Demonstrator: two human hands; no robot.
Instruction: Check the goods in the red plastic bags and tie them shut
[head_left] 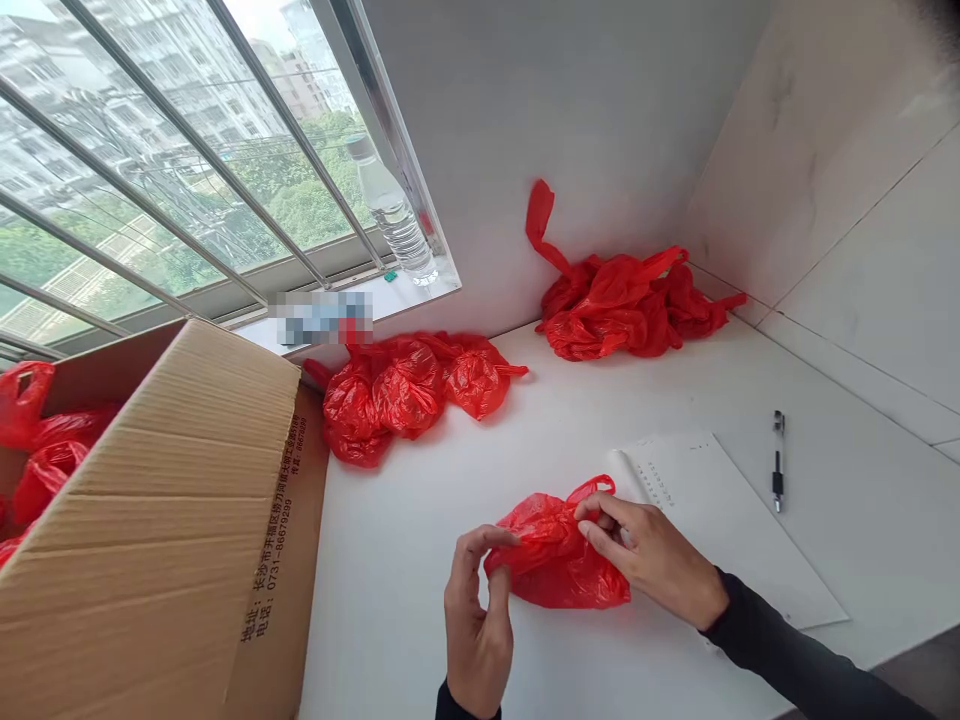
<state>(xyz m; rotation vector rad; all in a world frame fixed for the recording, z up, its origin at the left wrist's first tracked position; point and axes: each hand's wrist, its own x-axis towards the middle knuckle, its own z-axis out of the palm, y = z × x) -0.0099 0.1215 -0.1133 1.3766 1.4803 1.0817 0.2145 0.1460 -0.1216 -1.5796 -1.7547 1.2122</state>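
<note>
A crumpled red plastic bag (pixel 559 575) lies low over the white tabletop in front of me, one handle loop sticking up at its top. My left hand (pixel 478 620) has thumb and index finger closed on the bag's left edge, with the other fingers curled. At the upper right of the bag, my right hand (pixel 645 550) pinches the plastic near the handle. Whatever the bag may contain is hidden by its folds. Just beyond my right hand lies a sheet of white paper (pixel 739 530) with a curled edge and rows of writing.
Tied red bags (pixel 409 390) rest by the wall, and a heap of red bags (pixel 630 305) fills the back corner. An open cardboard box (pixel 172 520) holding red bags stands left. A black pen (pixel 778 460) lies right. A water bottle (pixel 397 220) stands on the sill beside the barred window.
</note>
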